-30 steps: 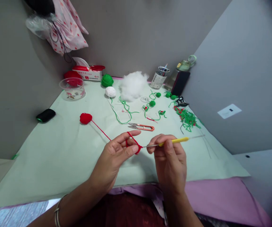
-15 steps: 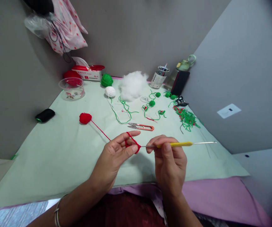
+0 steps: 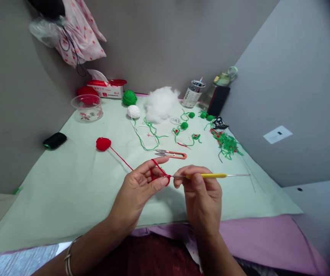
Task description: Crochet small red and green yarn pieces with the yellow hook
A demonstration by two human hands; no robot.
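Note:
My left hand (image 3: 138, 189) pinches a small red crochet piece (image 3: 166, 180) between thumb and fingers, with red yarn looped over the index finger. That yarn runs back across the table to a small red yarn ball (image 3: 103, 143). My right hand (image 3: 201, 191) grips a crochet hook with a yellow handle (image 3: 208, 176). The hook lies almost level, its metal tip at the red piece and its tail pointing right.
Orange thread snips (image 3: 172, 154) lie just beyond my hands on the pale green table cover (image 3: 67, 184). Farther back are green yarn scraps (image 3: 228, 145), white stuffing (image 3: 162, 102), green (image 3: 129, 97) and white (image 3: 133, 111) yarn balls, a plastic bowl (image 3: 87, 108), a tissue box (image 3: 106, 89) and a jar (image 3: 193, 94).
The hook has levelled out from a tilt and slid left toward the red piece. My right hand has shifted slightly left. My left hand has barely moved.

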